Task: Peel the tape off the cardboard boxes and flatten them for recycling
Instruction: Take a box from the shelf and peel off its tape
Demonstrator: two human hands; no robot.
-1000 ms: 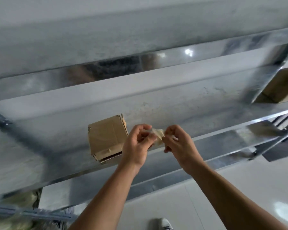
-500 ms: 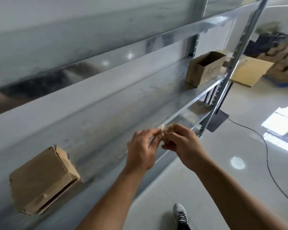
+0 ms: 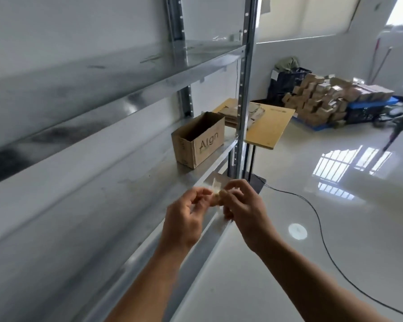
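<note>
A crumpled wad of brownish tape (image 3: pixel 215 196) sits between my two hands in front of the metal shelf edge. My left hand (image 3: pixel 186 219) has its fingers curled at the wad's left side, and my right hand (image 3: pixel 244 210) pinches it from the right. An open cardboard box (image 3: pixel 199 140) with printed letters stands on the metal shelf (image 3: pixel 116 182) further along, beyond my hands. The small taped box seen earlier is out of view.
Steel shelf uprights (image 3: pixel 244 89) rise behind the box. A tan board table (image 3: pixel 268 126) with flattened cardboard stands past the rack. A pile of small boxes (image 3: pixel 330 98) lies on blue pallets at the far wall. A black cable (image 3: pixel 321 233) runs over the glossy floor.
My view has swung right along the shelf; the small taped box left the frame and the open box came closer. Both hands stay together on the tape wad, working it.
</note>
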